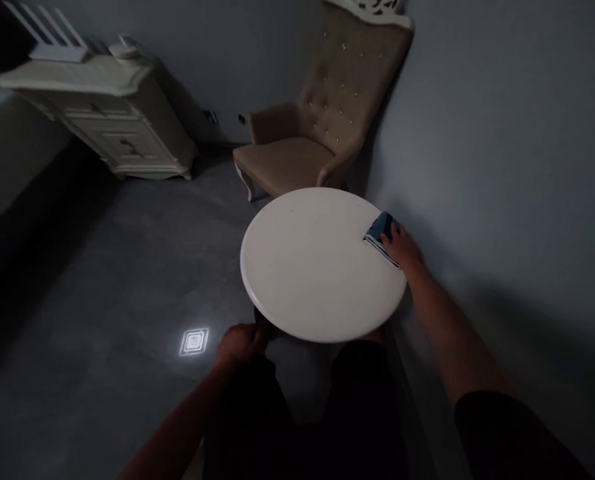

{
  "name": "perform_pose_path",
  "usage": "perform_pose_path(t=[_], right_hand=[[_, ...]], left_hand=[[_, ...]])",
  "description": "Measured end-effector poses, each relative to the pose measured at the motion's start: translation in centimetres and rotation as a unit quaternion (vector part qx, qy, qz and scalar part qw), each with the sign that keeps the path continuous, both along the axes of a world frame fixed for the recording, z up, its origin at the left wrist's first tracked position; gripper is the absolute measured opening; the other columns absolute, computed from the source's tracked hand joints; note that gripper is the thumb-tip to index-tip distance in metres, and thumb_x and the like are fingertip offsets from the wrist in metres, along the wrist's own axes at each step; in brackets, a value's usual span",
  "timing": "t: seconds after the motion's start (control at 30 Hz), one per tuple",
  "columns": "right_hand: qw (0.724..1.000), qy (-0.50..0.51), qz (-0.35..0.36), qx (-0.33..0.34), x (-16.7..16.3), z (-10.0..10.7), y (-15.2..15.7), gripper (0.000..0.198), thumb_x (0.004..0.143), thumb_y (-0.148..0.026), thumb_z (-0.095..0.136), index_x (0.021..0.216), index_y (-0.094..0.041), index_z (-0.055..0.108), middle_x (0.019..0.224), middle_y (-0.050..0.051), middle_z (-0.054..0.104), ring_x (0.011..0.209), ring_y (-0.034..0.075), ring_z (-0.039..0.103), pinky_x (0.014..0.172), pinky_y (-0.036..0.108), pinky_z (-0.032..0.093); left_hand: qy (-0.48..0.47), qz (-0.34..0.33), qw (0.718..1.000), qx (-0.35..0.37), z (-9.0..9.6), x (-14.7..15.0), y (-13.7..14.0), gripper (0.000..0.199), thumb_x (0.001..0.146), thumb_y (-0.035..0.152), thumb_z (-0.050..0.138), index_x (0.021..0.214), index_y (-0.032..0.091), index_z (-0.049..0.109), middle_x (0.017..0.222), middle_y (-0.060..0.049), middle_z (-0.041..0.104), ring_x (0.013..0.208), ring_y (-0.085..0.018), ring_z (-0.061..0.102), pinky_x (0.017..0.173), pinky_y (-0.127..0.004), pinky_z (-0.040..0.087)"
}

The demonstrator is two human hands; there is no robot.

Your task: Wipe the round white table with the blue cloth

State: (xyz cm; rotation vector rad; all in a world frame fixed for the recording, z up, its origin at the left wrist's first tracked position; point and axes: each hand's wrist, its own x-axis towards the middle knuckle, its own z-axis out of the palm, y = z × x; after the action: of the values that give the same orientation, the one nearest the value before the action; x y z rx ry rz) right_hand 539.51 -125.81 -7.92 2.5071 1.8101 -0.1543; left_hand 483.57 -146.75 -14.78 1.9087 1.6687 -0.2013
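Observation:
A round white table [322, 267] stands right in front of me. At its right edge lies a folded blue cloth [379, 227] with pale trim, flat on the tabletop. My right hand [402, 247] is closed over the cloth's near right part, pressing it against the surface. Below the table's left front edge, my left hand [240, 343] rests by my left knee with its fingers curled in. Dim light hides whether anything is inside those fingers.
Behind the table stands a tan tufted armchair [287, 160]. A white cabinet [127, 127] at the back left carries a white router [60, 52] and a small round dish [123, 51]. The grey wall [502, 133] runs close along the right side. A bright square light patch [194, 341] falls on the floor.

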Motion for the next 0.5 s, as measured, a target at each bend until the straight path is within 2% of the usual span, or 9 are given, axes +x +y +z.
perform_pose_path(t=[0.17,0.27,0.37,0.43,0.5], right_hand=[[0.999,-0.039,-0.008,0.013,-2.7,-1.6,-11.5,0.08,0.118,-0.062,0.031,0.185,-0.017,0.031,0.192,0.02,0.02,0.17,0.051,0.031,0.133,0.07,0.032],[0.998,-0.037,0.034,0.05,-5.8,-3.5,-19.6,0.074,0.117,-0.057,0.041,0.181,-0.02,0.041,0.192,0.016,0.022,0.172,0.057,0.022,0.132,0.08,0.029],[0.993,-0.017,0.087,0.08,-8.8,-5.4,-26.6,0.071,0.114,-0.053,0.048,0.178,-0.023,0.048,0.193,0.01,0.021,0.176,0.054,0.014,0.135,0.08,0.028],[0.991,-0.001,0.103,0.08,-10.2,-5.9,-29.1,0.07,0.111,-0.053,0.05,0.177,-0.027,0.05,0.193,0.006,0.02,0.177,0.053,0.012,0.136,0.078,0.031],[0.993,0.006,0.104,0.064,-10.7,-5.4,-29.1,0.071,0.109,-0.051,0.053,0.175,-0.027,0.053,0.193,0.005,0.02,0.176,0.055,0.013,0.135,0.081,0.031]], left_hand=[[0.05,-0.012,0.998,0.026,-0.2,0.5,-1.6,0.066,0.114,0.053,0.032,0.105,0.021,0.089,0.113,-0.017,0.085,0.108,-0.031,0.079,0.093,-0.037,0.054],[0.056,-0.022,0.997,0.04,-0.2,0.4,-2.2,0.066,0.113,0.053,0.032,0.105,0.021,0.089,0.112,-0.017,0.085,0.107,-0.032,0.079,0.093,-0.039,0.055],[0.052,-0.026,0.997,0.052,0.0,0.3,-2.6,0.067,0.113,0.053,0.031,0.101,0.022,0.089,0.109,-0.016,0.086,0.106,-0.032,0.079,0.094,-0.04,0.055],[0.053,-0.029,0.997,0.056,0.2,0.4,-2.6,0.065,0.112,0.052,0.032,0.102,0.022,0.089,0.109,-0.016,0.086,0.106,-0.032,0.079,0.094,-0.04,0.055],[0.049,-0.042,0.996,0.058,0.4,0.5,-2.4,0.063,0.112,0.049,0.033,0.105,0.022,0.089,0.111,-0.015,0.087,0.107,-0.032,0.08,0.094,-0.04,0.054]])
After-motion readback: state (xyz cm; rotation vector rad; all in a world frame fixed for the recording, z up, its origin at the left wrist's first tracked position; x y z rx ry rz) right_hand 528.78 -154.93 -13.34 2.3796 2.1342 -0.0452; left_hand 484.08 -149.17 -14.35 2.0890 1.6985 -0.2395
